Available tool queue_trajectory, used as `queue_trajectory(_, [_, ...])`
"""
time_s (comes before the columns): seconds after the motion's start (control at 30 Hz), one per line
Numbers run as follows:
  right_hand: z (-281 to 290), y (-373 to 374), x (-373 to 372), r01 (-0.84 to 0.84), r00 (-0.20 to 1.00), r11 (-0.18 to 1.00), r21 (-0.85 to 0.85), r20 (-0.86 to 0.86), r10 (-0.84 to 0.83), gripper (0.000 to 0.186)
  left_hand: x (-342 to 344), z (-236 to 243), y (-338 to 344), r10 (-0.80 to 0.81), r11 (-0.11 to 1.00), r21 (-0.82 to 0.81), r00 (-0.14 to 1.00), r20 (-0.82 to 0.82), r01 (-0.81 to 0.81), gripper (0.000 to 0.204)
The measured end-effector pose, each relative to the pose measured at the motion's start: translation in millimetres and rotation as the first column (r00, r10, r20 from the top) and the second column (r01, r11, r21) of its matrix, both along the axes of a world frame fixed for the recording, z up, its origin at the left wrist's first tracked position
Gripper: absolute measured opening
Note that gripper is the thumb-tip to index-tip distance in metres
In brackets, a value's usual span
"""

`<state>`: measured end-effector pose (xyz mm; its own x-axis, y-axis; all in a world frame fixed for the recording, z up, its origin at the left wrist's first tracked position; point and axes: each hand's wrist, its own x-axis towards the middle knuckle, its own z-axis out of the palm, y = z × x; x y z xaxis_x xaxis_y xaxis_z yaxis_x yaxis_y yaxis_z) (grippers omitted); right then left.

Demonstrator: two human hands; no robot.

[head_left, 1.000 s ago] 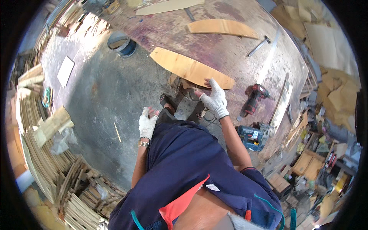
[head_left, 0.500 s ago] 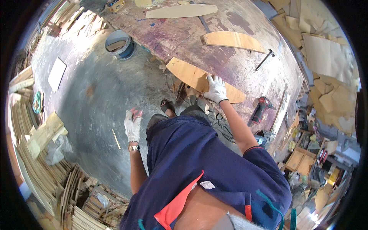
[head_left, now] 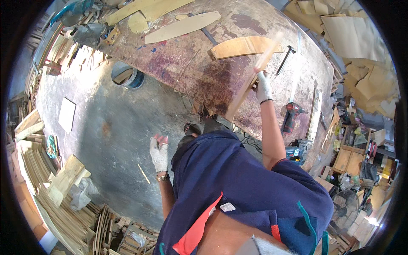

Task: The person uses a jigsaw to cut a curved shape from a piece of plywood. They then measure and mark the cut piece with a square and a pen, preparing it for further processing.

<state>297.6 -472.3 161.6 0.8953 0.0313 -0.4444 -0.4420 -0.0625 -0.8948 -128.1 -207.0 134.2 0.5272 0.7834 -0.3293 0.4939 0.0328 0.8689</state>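
My right hand (head_left: 263, 87), in a white glove, grips a long curved plywood piece (head_left: 244, 91) and holds it tilted on edge over the stained workbench (head_left: 199, 72). My left hand (head_left: 159, 154), also gloved with red fingertips, hangs free over the concrete floor and holds nothing. Another curved plywood piece (head_left: 242, 46) lies flat on the bench just beyond the held one. My dark blue shirt fills the lower middle of the view.
A red drill (head_left: 291, 117) and a hammer (head_left: 284, 59) lie on the bench at the right. A long pale board (head_left: 182, 27) rests at the bench's far side. A round bucket (head_left: 126, 76) stands on the floor. Stacks of wood strips (head_left: 38, 178) line the left.
My right hand has lifted the curved plywood piece from lying flat onto its edge and raised it. My left hand stays low and free. The view has shifted toward the bench.
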Motion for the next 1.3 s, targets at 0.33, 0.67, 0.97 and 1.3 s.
queue_trajectory(0.33, [5,28,-98,0.265,0.871,0.926,0.268,-0.479,-0.11,0.081,47,15,-20,-0.076,0.997,0.019,0.997,-0.029,0.077,0.052])
queue_trajectory(0.67, [2,-8,-84,-0.372,0.645,0.537,-0.757,0.205,0.736,0.091,95,25,-31,-0.103,0.994,0.022,0.994,-0.033,0.103,0.049])
queue_trajectory(0.97, [-45,-8,-32,-0.356,0.305,0.044,-0.933,-0.071,0.95,0.104,154,32,8,-0.236,0.971,0.013,0.962,-0.134,0.24,0.048])
queue_trajectory(1.3, [-42,31,-70,-0.392,0.644,0.125,-0.912,-0.175,0.745,0.11,268,-5,129,-0.432,0.902,-0.003,0.901,-0.042,0.432,0.05])
